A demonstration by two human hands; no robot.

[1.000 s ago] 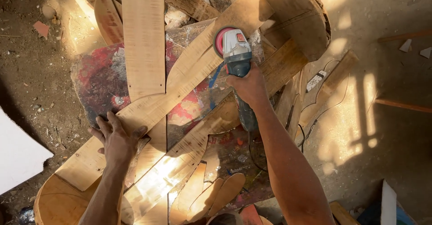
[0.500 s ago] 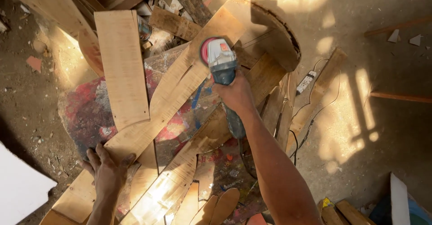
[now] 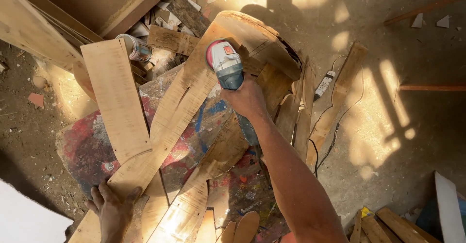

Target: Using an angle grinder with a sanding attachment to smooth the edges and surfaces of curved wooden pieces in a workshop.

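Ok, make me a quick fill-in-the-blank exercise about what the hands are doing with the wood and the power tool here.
1. The right hand grips a blue and grey ____ with a pink disc.
2. The left hand presses flat on the lower end of a long curved wooden ____.
3. A white ____ strip lies on the dirt floor by the planks.

Missing words: angle grinder; plank; power

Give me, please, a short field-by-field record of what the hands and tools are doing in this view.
Right hand: grips a blue grinder, its pink disc on the long plank
Left hand: pressed flat on the plank's near end
Under plank: paint-stained board
Beside plank: shorter plank, can
Floor right: power strip with cable
Setting: dirt floor, patchy sunlight
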